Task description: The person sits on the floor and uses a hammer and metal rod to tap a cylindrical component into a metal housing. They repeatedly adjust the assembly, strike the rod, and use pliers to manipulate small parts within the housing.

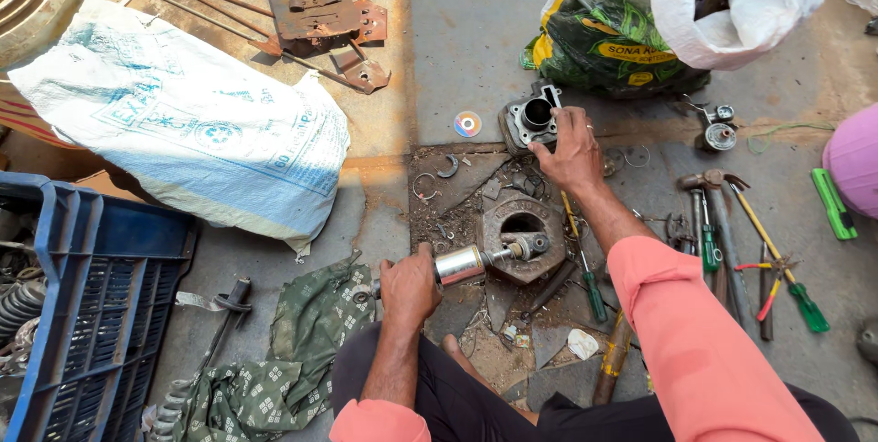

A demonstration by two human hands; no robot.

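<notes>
At lower centre, the left hand [409, 285] wraps its fingers around a silver shock absorber [462, 265] lying on the floor. The right hand [571, 151], arm outstretched, grips the grey engine cylinder [530, 118] at upper centre.

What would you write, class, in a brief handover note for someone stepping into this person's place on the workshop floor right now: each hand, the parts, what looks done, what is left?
Left hand: gripped round the silvery shock absorber tube, lying level, its end resting on the hexagonal metal block.
Right hand: reaching forward, resting on the engine cylinder block on the floor.
Nearby: green-handled screwdrivers and a hammer to the right, green cloth to the left.
Done: tube is out and set on the hexagonal block.
Left: the cylinder is not lifted yet; what else remains cannot be told from this view.
</notes>
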